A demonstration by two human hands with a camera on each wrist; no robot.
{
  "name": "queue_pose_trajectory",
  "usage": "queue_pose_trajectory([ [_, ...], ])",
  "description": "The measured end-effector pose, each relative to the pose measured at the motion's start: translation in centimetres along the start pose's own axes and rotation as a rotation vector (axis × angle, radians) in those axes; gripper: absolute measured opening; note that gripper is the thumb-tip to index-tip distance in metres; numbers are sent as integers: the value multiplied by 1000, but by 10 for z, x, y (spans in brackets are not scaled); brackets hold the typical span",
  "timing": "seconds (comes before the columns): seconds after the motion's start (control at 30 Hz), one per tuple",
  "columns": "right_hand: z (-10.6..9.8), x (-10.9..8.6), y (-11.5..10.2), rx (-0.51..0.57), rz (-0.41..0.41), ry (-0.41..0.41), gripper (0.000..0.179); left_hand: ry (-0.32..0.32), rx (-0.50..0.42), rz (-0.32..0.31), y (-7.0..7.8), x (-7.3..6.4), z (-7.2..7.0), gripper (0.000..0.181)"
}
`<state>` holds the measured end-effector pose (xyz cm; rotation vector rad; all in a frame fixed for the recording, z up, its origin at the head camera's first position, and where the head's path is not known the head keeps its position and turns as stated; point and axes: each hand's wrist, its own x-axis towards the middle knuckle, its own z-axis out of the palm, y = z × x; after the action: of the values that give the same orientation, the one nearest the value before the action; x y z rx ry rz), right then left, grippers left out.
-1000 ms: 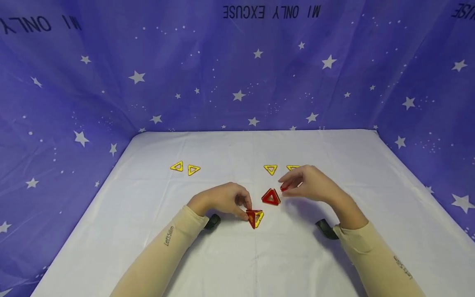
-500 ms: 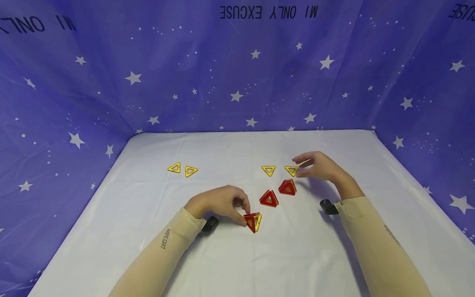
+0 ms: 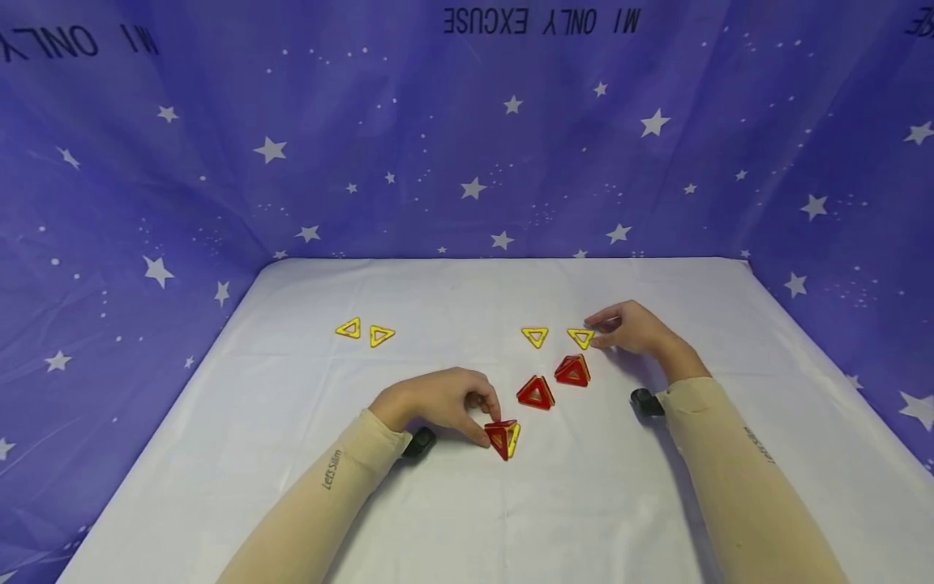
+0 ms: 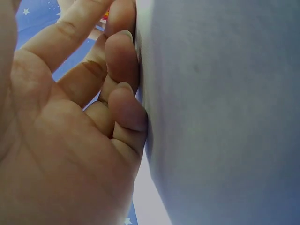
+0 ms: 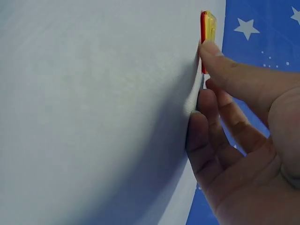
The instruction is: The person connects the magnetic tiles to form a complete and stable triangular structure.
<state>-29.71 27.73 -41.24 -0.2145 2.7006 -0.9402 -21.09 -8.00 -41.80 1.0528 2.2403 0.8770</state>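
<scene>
In the head view my left hand (image 3: 441, 397) holds a small pyramid of red and yellow triangular magnetic tiles (image 3: 502, 440) between thumb and index finger. In the left wrist view its other fingers (image 4: 123, 63) lie curled against the white cloth. My right hand (image 3: 631, 328) has thumb and index finger at the right-hand corner of a flat yellow triangular tile (image 3: 580, 337). Seen from the right wrist, the thumb presses a thin piece with a red and yellow edge (image 5: 209, 28). Two more red pyramids (image 3: 536, 393) stand between the hands, one nearer the right hand.
Another yellow triangular tile (image 3: 535, 337) lies just left of the one at my right hand. Farther left is a pair of yellow tiles (image 3: 381, 336). A white cloth (image 3: 438, 292) covers the table, with a blue starry curtain (image 3: 467, 146) behind and at the sides.
My right hand has set down a red pyramid, let go of it, and moved back and right to the yellow tile. The left hand stays at its pyramid, which has tilted slightly.
</scene>
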Motion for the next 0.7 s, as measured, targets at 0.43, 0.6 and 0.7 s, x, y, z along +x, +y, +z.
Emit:
queue_pose_trajectory([
  [0.43, -1, -4, -2, -61, 2, 14, 28, 5, 15, -17, 2, 1, 1, 24],
  [0.6, -4, -13, 0, -45, -43, 51, 25, 4, 17, -12, 0, 1, 1, 24],
  [0.7, -7, -19, 1, 17, -78, 69, 25, 4, 13, -6, -1, 1, 1, 24],
])
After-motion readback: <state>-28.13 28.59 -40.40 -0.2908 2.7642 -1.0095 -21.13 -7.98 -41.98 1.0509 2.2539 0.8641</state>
